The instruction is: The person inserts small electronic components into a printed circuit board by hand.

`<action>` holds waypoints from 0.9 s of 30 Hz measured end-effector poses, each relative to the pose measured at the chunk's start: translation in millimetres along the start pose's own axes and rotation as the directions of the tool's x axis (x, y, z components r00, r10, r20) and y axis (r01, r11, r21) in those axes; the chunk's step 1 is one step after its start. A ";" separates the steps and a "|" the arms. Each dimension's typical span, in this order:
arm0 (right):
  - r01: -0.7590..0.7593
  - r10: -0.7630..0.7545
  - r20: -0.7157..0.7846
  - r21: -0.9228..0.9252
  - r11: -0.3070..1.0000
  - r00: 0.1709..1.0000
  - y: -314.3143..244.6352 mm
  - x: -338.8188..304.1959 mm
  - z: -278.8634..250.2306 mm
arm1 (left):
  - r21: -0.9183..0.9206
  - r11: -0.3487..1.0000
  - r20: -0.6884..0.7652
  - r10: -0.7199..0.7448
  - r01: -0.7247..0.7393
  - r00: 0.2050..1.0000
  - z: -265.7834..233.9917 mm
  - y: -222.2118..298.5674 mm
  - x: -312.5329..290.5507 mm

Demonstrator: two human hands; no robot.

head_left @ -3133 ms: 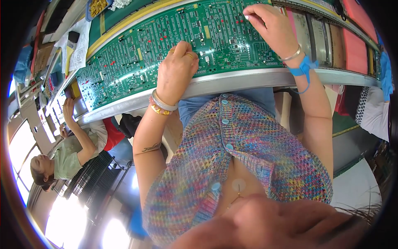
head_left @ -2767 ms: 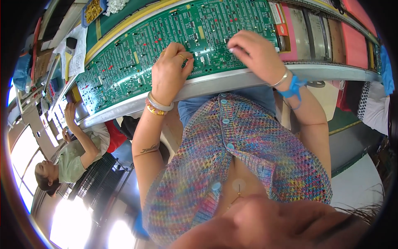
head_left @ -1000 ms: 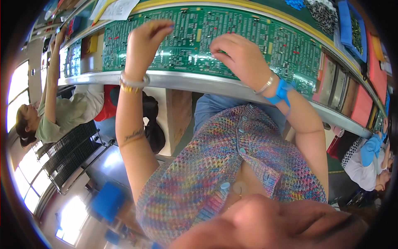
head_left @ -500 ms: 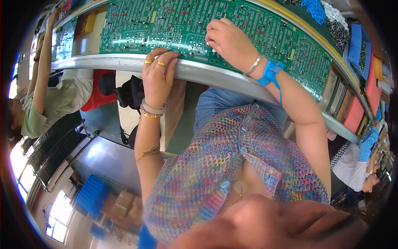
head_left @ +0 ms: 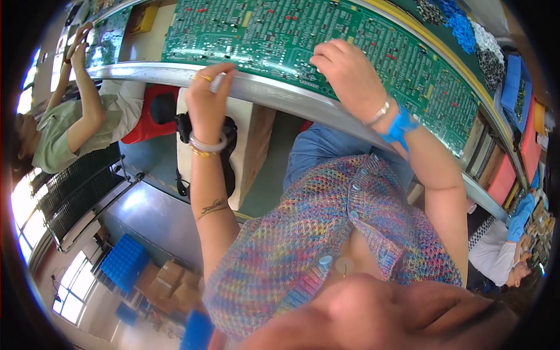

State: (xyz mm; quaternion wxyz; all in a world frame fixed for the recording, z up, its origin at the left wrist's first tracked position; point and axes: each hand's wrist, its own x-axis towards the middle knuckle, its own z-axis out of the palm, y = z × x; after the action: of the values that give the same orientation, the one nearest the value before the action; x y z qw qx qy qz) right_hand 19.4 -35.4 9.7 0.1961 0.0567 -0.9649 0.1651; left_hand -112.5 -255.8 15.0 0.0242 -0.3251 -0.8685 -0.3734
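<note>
The green circuit board (head_left: pixel 303 35) lies flat on the bench, its near edge along the metal rail (head_left: pixel 274 93). The right hand (head_left: pixel 350 79) rests on the board near that edge, fingers curled down onto the components; whether they pinch a part I cannot tell. The left hand (head_left: pixel 207 102) grips the rail from below, fingers clenched around it, a small pale object at the fingertips. Pressing hard on the parts could bend leads. Left along the bench, a co-worker (head_left: pixel 76 116) reaches up to another board (head_left: pixel 108 35).
</note>
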 end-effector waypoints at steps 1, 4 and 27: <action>0.032 -0.032 -0.003 0.052 0.998 0.999 -8.8 -0.1 -6.4 | -0.050 0.993 0.040 -0.108 0.110 0.993 -11.0 -10.7 9.8; 0.064 -0.061 -0.030 0.081 0.995 0.998 -35.1 -5.3 3.9 | -0.072 0.983 0.107 -0.162 0.170 0.981 -25.7 -34.9 40.0; -0.015 0.045 0.316 -0.097 0.995 0.948 -66.4 12.2 42.3 | 0.174 0.917 0.290 0.299 -0.358 0.909 -9.2 -51.6 76.2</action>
State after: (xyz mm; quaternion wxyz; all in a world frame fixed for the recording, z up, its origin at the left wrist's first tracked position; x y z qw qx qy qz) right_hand 4.6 -112.8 -2.6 0.0382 0.0584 -0.9913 0.1117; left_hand -204.5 -246.6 10.6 0.0104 -0.5083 -0.8330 -0.2183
